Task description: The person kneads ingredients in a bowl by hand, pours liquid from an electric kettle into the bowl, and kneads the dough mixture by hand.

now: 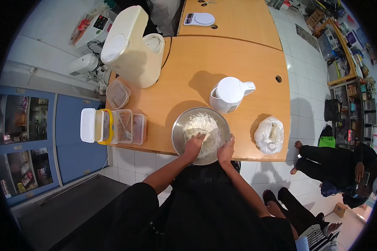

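Item one: left hand (194, 146), fingers bent and partly sunk in the pale powder (200, 121); I cannot tell whether they have closed on any of it. Item two: right hand (225, 151), partly curled, its fingers against the bowl's right-hand rim (how firmly, I cannot tell from my post). Item three: one round metal bowl (178, 130), at the table's near edge, directly before the wearer, the powder heaped inside and smeared on the inner wall.

Just beyond the bowl, I list one white lidded jug (230, 93), upright, handle to the right. To the right, well apart from it: one white plastic bag (269, 136), crumpled, near the corner of the wooden table (167, 90).

To the left: a row of plastic containers (88, 125), one with a yellow rim, and a separate clear tub (118, 94) behind them. Farther back: a cream stand mixer (130, 46). At the far end: a white scale (200, 19) and scissors (207, 3).

Outermost: blue cabinet (77, 134) at left; at right, a seated person (337, 161) in dark clothing, holding a phone (365, 178).
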A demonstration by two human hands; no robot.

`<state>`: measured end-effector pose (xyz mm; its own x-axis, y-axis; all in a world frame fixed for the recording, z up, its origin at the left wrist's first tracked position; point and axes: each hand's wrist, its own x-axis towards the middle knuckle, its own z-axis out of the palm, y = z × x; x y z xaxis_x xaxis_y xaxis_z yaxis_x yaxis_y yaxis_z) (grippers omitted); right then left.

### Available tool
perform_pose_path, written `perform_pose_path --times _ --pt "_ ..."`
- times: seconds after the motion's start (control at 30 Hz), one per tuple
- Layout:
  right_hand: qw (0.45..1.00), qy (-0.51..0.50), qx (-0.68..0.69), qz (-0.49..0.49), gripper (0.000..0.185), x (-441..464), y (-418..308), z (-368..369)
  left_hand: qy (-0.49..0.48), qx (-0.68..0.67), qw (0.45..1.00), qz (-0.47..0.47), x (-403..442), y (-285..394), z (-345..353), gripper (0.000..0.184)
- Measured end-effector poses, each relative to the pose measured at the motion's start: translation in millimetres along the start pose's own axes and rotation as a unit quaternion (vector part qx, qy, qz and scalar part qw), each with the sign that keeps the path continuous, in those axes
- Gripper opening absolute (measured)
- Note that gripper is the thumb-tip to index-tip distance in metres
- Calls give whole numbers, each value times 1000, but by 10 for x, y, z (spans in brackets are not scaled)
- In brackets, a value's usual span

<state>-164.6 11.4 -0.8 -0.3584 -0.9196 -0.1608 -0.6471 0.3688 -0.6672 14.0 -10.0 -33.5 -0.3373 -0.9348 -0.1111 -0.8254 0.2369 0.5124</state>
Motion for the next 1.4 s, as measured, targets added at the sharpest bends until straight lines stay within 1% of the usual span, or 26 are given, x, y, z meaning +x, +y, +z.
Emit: perform_pose_path --times 0.07,0.17,0.27,0.37,0.47,0.57,0.67,0.77,0.87,0.97,1.07,1.13,1.2,1.27,1.37,1.4 --pt "999 -18 4 38 62 13 -57 -31 -37 -69 997 -25 -31 82 -31 60" --pt "1000 -6 4 10 63 12 -32 -35 -29 -71 996 -37 -80 123 2 61" --pt "1000 -5 -1 -11 64 9 0 -37 -24 -102 994 -43 -112 341 -340 64" --pt "1000 -10 -13 -1 64 10 5 -37 18 21 998 -54 -51 352 -357 59" --pt "999 -29 -13 33 63 10 -49 -73 30 85 995 -33 -85 202 -146 56" --pt "999 -29 -3 21 62 39 -1 -40 -33 42 995 -84 -125 190 -99 55" --pt "999 -37 -15 16 61 46 11 -29 -100 -49 977 -180 -131 384 -200 57" --pt "996 -73 -17 47 63 34 -121 -157 -7 -124 988 -91 -173 293 -37 56" --pt "998 -46 -18 28 65 33 -35 -66 -68 -130 981 -130 -12 486 -509 55" --pt "999 -42 -6 20 65 26 11 -42 -45 -3 998 -54 81 266 -291 55" --pt "998 -48 -12 24 64 19 -2 -58 -1 45 999 -14 96 200 -258 58" --pt "998 -46 -12 27 64 15 -9 -72 -43 -6 999 -32 99 194 -168 60" --pt "998 -50 -2 35 62 15 -55 -56 -57 -68 996 2 94 91 -86 62" --pt "997 -58 9 48 58 14 -62 -89 -43 -148 984 89 41 -102 98 63" --pt "999 -3 -12 -31 61 1 36 -7 -79 -97 982 139 -123 3 -30 68" --pt "999 -4 -12 -31 61 9 39 -8 -83 -96 987 101 -148 45 -6 64"
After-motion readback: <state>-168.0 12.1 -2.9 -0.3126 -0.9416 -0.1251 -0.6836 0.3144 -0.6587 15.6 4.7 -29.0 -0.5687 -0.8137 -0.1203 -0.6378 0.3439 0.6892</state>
